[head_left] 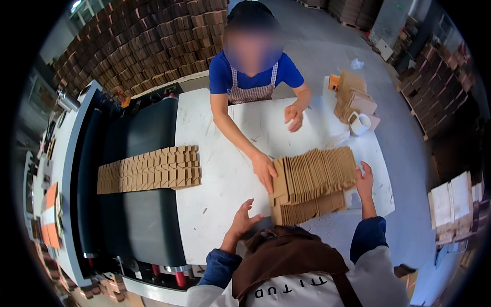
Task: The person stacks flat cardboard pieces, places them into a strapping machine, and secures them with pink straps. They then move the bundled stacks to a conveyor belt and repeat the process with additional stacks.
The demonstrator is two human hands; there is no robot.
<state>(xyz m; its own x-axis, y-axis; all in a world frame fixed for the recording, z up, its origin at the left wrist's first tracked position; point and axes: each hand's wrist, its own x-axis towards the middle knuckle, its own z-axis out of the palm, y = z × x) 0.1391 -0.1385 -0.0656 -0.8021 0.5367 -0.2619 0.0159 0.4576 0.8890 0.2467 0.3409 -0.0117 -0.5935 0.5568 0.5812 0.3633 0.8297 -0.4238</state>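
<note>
On the left, a row of folded cardboard pieces (146,171) lies across the dark belt (138,220), its right end over the white counter (220,179). The left hand's (239,222) grip is wide and empty. A co-worker's hand (264,171) touches the left end of the cardboard stack (319,174) on the counter. Beyond it stands a white mug (361,125). The right hand (364,183), grip loosely spread, is at the stack's right end; contact I cannot tell.

Brown cardboard pieces (317,176) — closely packed — over white tabletop (215,220)
</note>
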